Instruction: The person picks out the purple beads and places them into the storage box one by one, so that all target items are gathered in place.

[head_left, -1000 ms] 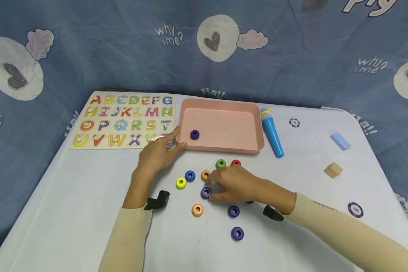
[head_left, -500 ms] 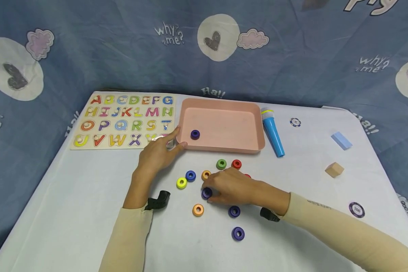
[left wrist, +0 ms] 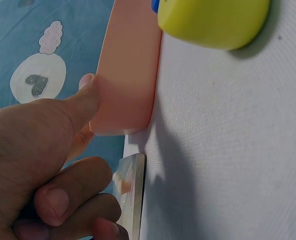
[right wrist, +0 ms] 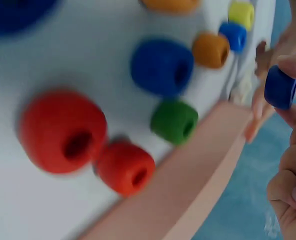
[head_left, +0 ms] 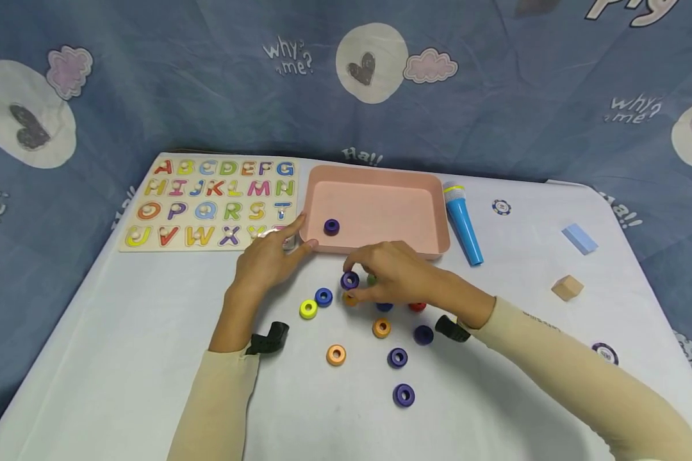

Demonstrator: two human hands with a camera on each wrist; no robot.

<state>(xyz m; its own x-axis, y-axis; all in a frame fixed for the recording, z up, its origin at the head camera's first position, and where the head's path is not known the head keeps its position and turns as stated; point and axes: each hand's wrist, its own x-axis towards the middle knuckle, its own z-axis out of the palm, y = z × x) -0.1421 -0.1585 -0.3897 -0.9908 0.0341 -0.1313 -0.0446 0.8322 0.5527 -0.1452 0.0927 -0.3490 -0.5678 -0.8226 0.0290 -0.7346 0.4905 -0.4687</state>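
Observation:
My right hand [head_left: 400, 274] pinches a dark purple ring-shaped bead [head_left: 343, 281] between thumb and fingertips, raised off the table just in front of the tray. In the right wrist view this bead [right wrist: 280, 88] looks dark blue. With thumb and index finger my left hand [head_left: 265, 262] grips the near left corner of a shallow pink tray [head_left: 386, 211]; its other fingers are curled in the left wrist view. One purple bead [head_left: 331, 231] lies inside the tray. Under the right hand are a partly hidden orange bead [head_left: 350, 301], a green bead [right wrist: 174, 121] and two red beads [right wrist: 63, 130].
Loose yellow [head_left: 308, 315], blue [head_left: 323, 303], orange [head_left: 336, 363] and purple beads [head_left: 403, 404] lie in front. An alphabet board [head_left: 216, 221] adjoins the tray's left side, a blue toy microphone [head_left: 464, 227] its right. Farther right are a wooden block [head_left: 567, 288], a blue block [head_left: 579, 239] and round chips [head_left: 501, 207].
My right hand has taken hold of the purple bead and carried it up off the table toward the tray. The left hand stays on the tray's corner.

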